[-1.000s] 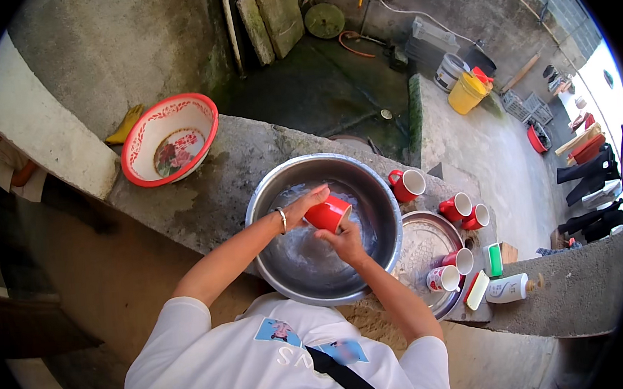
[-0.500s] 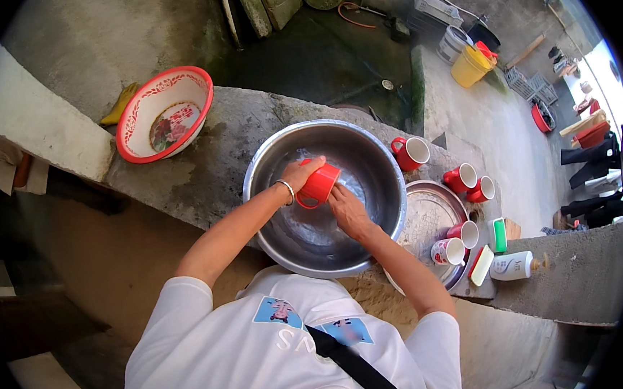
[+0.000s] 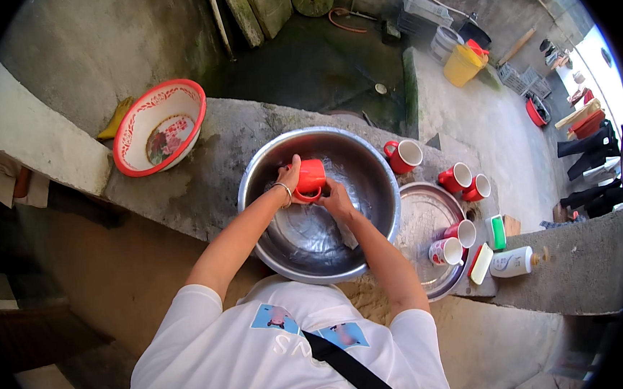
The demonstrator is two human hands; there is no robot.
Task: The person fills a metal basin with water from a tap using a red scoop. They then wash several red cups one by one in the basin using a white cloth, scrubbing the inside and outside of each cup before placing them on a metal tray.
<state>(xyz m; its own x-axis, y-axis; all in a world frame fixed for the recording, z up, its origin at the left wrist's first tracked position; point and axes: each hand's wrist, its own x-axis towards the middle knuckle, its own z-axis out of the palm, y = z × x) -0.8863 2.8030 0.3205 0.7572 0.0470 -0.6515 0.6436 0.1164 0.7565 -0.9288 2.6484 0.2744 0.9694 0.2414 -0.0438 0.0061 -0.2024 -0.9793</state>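
Observation:
Over the large metal basin (image 3: 289,236), my left hand (image 3: 288,182) is closed round the side of a red mug (image 3: 310,171). The mug is tipped, with its handle toward me. My right hand (image 3: 338,200) grips the mug's right side near the handle, its fingertips partly hidden. Below that hand hangs a pale strip (image 3: 346,234) that looks like a wet cloth, though I cannot be sure. Shallow water seems to glint on the basin's bottom.
To the right is a round metal tray (image 3: 420,212) with a patterned white mug (image 3: 446,251) and several red mugs (image 3: 458,177) on and around it. A white bottle (image 3: 511,261), a brush (image 3: 480,263) and a green-and-white box (image 3: 498,233) lie beyond. A red-rimmed enamel basin (image 3: 127,160) stands left.
The mug has turned in my hands and shifted slightly left and up, its handle now facing me. My right hand has moved lower along it, and the pale strip now shows beneath.

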